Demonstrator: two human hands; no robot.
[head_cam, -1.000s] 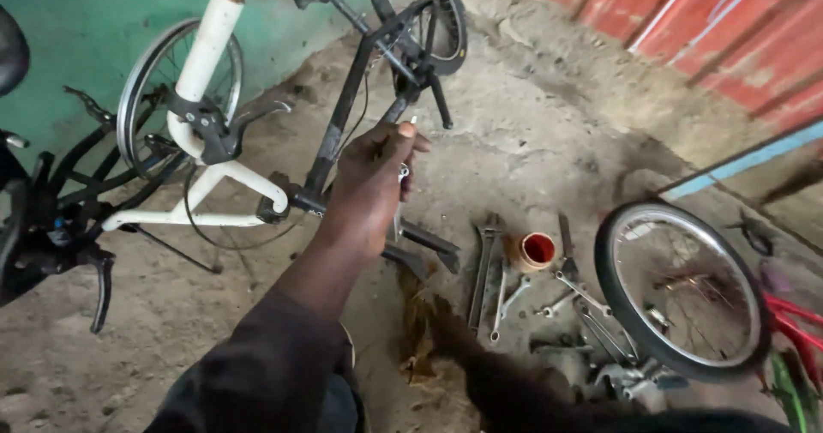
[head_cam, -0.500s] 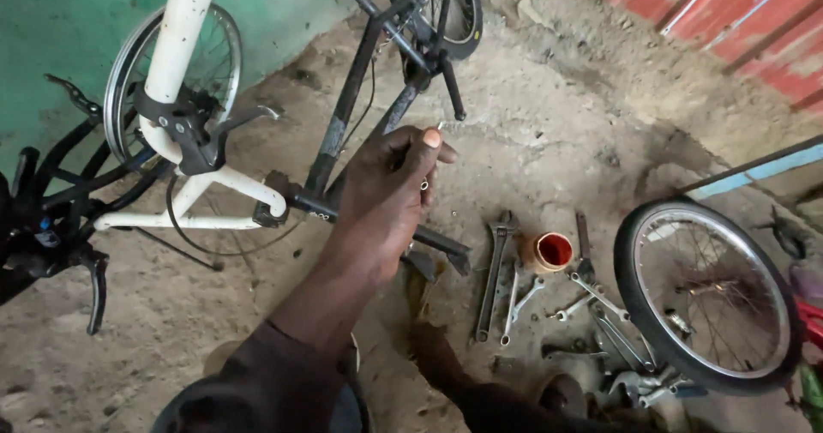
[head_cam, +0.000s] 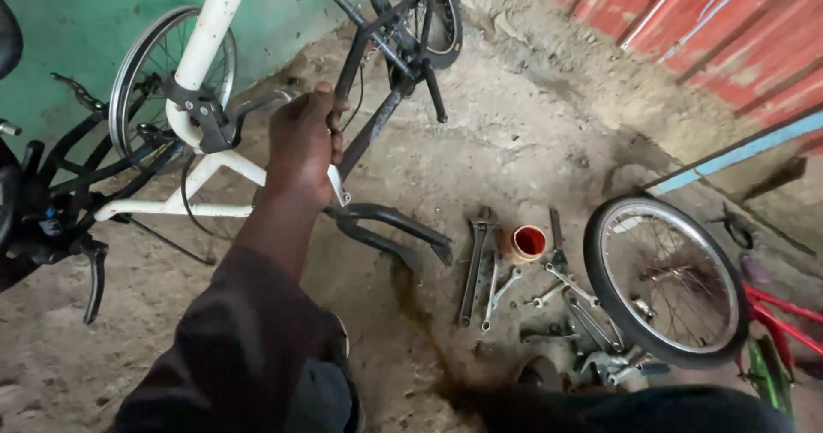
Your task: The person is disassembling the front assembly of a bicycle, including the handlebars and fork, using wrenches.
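Dark sleeve cloth fills the near edge of the view, and out of it the left hand [head_cam: 302, 146] reaches forward, fingers curled shut around the black frame tube [head_cam: 367, 133] of an upturned bicycle, at the point where that tube meets the white frame [head_cam: 214, 163]. The right hand is out of view, so its grip cannot be told. Just beyond the wrist, a black fork [head_cam: 386, 227] lies on the dirt floor [head_cam: 531, 133], its two blades pointing toward the right. To the right of the fork, tools are scattered on the ground: a long adjustable wrench [head_cam: 474, 266], several smaller spanners [head_cam: 549, 291], and a small orange cup [head_cam: 528, 243] standing among them. A loose bicycle wheel [head_cam: 664, 279] lies flat near the right edge of the floor, touching the spanners, with a red frame [head_cam: 784, 313] behind it. At the left edge, black handlebars and a brake lever [head_cam: 90, 274] hang down. Farther off, the white tube [head_cam: 206, 43] of the bicycle rises toward the green wall [head_cam: 60, 21], with a spoked wheel [head_cam: 159, 77] behind it, and another wheel [head_cam: 429, 13] stands at the far end by the red corrugated fence [head_cam: 703, 30].
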